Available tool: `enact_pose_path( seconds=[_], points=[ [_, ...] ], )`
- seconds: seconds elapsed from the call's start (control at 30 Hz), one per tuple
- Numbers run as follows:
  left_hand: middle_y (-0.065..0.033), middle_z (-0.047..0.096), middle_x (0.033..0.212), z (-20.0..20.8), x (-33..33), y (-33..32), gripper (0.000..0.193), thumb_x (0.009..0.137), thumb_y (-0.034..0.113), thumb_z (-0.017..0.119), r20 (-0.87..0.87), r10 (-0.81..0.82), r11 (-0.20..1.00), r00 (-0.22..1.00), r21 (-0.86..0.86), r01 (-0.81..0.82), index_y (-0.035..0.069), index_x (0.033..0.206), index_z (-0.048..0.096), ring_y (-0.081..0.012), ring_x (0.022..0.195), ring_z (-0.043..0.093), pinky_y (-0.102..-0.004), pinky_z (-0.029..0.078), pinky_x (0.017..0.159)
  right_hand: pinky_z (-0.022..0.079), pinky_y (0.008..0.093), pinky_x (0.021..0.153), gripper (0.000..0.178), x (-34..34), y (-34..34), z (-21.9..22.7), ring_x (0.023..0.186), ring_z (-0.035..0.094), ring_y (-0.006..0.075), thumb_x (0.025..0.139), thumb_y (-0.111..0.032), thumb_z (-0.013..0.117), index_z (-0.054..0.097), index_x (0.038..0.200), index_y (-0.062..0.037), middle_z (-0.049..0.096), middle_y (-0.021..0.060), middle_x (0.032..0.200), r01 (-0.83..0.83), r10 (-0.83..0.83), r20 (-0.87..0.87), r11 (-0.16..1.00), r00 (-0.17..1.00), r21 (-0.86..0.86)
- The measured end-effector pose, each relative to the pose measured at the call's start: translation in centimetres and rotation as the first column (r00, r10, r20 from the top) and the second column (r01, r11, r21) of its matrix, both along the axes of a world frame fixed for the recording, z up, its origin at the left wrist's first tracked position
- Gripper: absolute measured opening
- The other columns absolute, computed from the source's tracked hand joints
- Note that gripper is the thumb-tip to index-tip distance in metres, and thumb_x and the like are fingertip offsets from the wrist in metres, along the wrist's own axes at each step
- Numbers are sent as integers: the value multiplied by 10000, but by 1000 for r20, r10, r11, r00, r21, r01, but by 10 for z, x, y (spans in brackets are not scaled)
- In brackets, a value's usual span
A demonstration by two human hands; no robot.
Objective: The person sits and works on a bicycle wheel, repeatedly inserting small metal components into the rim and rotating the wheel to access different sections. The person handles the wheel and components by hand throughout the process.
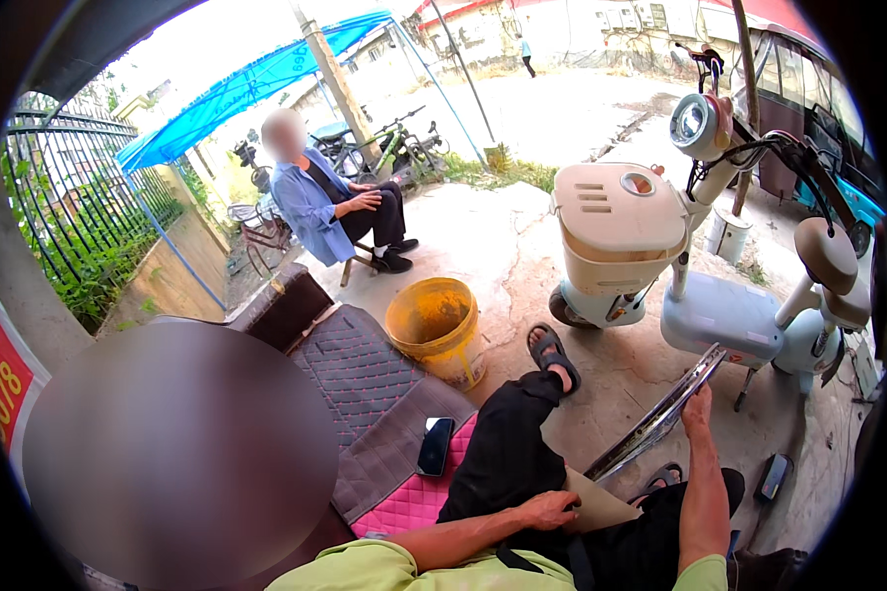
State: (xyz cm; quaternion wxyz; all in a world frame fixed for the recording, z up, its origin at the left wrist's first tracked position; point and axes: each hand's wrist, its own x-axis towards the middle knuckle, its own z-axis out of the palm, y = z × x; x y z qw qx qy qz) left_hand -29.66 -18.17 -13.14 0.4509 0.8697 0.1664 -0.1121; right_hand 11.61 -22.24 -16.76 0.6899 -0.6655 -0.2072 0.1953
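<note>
My right hand (697,409) grips the upper end of a bundle of long, thin metal strips (650,426), which slants down toward the ground between my legs. My left hand (550,509) rests low over my black-trousered thigh with its fingers curled in; whatever they may hold is hidden. Beside that hand, a flat beige piece (599,504) lies between my legs; I cannot make out its kind. A dark smartphone (436,446) lies on the grey and pink quilted seat cover (375,394) to my left.
An orange bucket (434,330) stands ahead. To the right is a pale electric scooter (724,313) with a cream front basket (621,222). A small dark box-shaped object (775,477) lies on the ground. Someone in a blue shirt (310,202) sits beyond the bucket, under a blue canopy (246,89).
</note>
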Motion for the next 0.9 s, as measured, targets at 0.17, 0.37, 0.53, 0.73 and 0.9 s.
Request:
enact_pose_path(
  seconds=[0.17,0.37,0.53,0.73,0.9],
  points=[
    [-255,680,1190,-9,14,-9,436,985,296,586,23,29,990,999,-140,-25,-21,1285,590,-416,1119,651,-466,515,964,509,305,792,233,-5,-5,-6,877,615,133,1046,-124,528,658,1205,-14,664,9,963,-31,31,13,999,999,28],
    [-261,691,1143,-5,12,-10,418,970,285,598,51,25,990,998,-141,-17,-17,1260,597,-424,1083,664,-480,523,933,500,262,755,205,-24,1,8,858,594,94,1083,-194,536,663,1179,-65,638,-17,965,43,-12,-208,988,978,145],
    [-259,692,1150,-3,23,-13,409,947,283,618,40,16,985,999,-174,-9,-13,1230,605,-423,1093,661,-485,526,929,521,263,766,274,6,-12,-22,880,615,97,1064,-179,591,613,1309,-58,652,-9,1057,-57,83,-126,979,989,197],
    [-275,692,1100,-13,23,-14,404,974,278,588,12,-8,993,1000,-119,9,-26,1238,604,-439,1058,665,-484,524,918,562,268,864,414,-3,-16,-53,1025,662,122,1023,-74,618,535,1426,-30,664,80,1319,13,112,-206,851,972,525],
    [-258,706,1092,-6,26,-9,368,968,257,593,-47,40,979,998,-197,-49,-20,1207,629,-423,1052,675,-467,529,920,498,249,908,350,-2,-21,-65,1037,633,101,1028,-120,633,608,1359,-13,686,27,1233,21,84,-192,874,978,485]
  ],
)
